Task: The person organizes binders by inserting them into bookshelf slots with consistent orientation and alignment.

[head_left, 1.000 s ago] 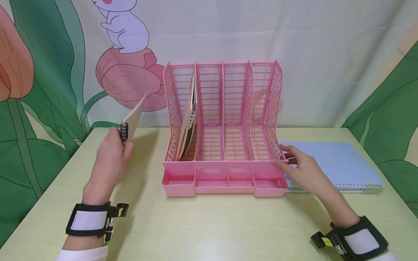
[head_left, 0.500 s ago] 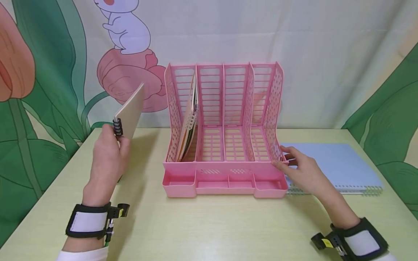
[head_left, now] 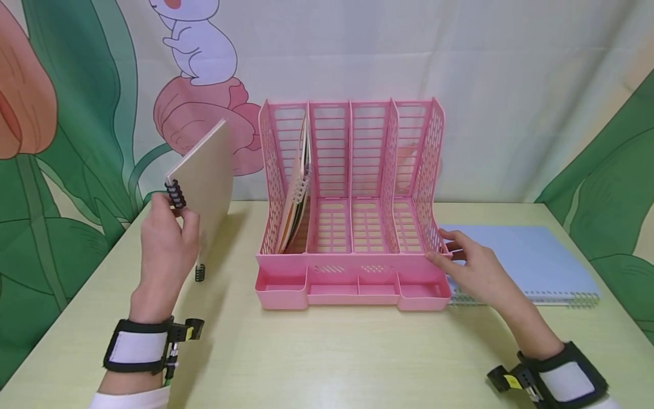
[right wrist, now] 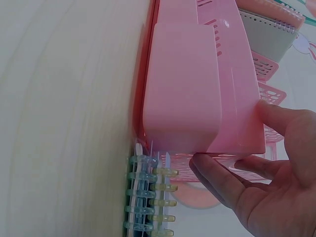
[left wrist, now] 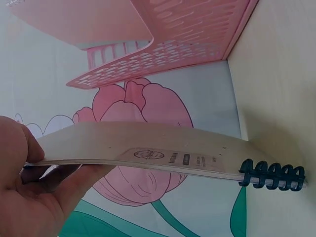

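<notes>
My left hand [head_left: 167,241] pinches a beige notebook [head_left: 206,182] with black ring binding near its upper ring, holding it upright left of the pink file organizer [head_left: 352,278]. In the left wrist view, the thumb and fingers grip the edge of the notebook [left wrist: 123,143], whose cover bears printed text and a small drawing. My right hand [head_left: 472,267] holds the organizer's front right corner, thumb on the front and fingers round the side. The right wrist view shows this hand [right wrist: 261,173] at the corner of the organizer [right wrist: 182,89]. Several ring-bound notebooks [head_left: 293,199] lean in the leftmost slot.
Blue spiral notebooks [head_left: 531,255] lie flat on the table right of the organizer, behind my right hand. Their coil bindings [right wrist: 143,197] sit close to the organizer's corner. A printed curtain [head_left: 490,102] hangs behind the pale table [head_left: 332,358].
The beige notebook in my left hand has turned so more of its cover faces the head camera, and its lower ring has come into view. My right hand stays on the organizer.
</notes>
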Tool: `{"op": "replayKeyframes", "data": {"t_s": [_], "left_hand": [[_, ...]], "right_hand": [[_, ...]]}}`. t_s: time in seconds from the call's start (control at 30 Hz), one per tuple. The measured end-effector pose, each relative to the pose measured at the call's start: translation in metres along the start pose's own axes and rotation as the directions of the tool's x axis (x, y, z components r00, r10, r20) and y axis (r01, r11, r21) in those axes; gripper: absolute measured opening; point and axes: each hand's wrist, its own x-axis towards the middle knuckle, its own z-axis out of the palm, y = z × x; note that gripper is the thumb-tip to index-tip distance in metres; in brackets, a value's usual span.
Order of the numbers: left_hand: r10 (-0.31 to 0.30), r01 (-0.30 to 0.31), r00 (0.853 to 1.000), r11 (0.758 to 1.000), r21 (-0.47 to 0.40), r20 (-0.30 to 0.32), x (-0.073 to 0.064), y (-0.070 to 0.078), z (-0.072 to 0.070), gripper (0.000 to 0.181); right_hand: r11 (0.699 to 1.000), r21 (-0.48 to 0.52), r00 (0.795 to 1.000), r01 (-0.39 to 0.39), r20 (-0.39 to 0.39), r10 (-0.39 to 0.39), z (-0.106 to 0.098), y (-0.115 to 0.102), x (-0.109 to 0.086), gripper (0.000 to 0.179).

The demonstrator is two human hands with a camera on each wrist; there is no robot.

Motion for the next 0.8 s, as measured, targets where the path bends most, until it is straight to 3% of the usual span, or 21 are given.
{"op": "replayKeyframes", "data": {"t_s": [0.37, 0.63, 0.8], "left_hand": [[-0.006, 0.005, 0.999, 1.000, -0.016, -0.053, 0.0003, 0.0005, -0.0028, 0.029], [-0.029, 0.030, 0.999, 0.999, 0.017, -0.029, 0.0002, -0.0014, -0.0033, 0.029], [-0.015, 0.015, 1.000, 1.000, 0.012, -0.025, 0.0003, -0.0016, -0.0036, 0.030]], "right_hand": [[1.000, -0.006, 1.000, -0.004, 0.002, 0.004, -0.0001, -0.0009, -0.0002, 0.077], [1.000, -0.003, 1.000, 0.006, 0.002, -0.006, -0.0001, -0.0012, -0.0008, 0.076], [1.000, -0.004, 1.000, 0.010, 0.002, -0.010, -0.0007, -0.0016, -0.0011, 0.075]]}}
